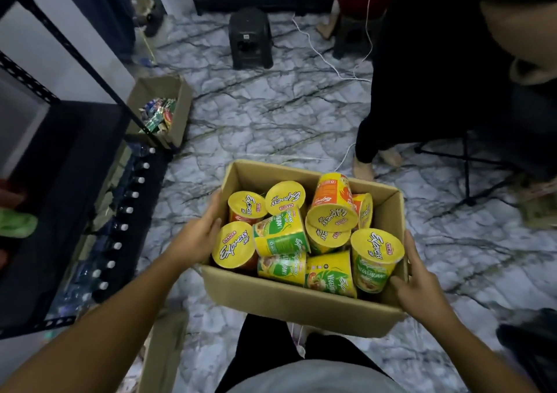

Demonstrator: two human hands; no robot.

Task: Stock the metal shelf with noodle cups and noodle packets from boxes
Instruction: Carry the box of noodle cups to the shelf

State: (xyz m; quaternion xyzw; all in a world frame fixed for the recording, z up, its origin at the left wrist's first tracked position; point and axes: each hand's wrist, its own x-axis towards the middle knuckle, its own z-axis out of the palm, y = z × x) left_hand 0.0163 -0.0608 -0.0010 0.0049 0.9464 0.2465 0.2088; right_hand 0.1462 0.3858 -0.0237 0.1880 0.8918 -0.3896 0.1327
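Note:
An open cardboard box (289, 305) is held above the marble floor, in front of my legs. Several yellow-lidded noodle cups (328, 211) lie jumbled inside it, some green-labelled, some orange. My left hand (199, 235) grips the box's left wall, thumb over the rim. My right hand (422, 284) grips the right wall near the front corner. The black metal shelf (78, 163) stands at the left. A second cardboard box with noodle packets (159, 115) sits on the floor beside the shelf's post.
A row of capped bottles (126, 211) lines the floor under the shelf edge. Another person (422, 76) stands at the right with a tripod (470, 187) behind. A black stool (250, 36) and white cables lie farther back. A flattened cardboard piece (162, 356) lies near my left leg.

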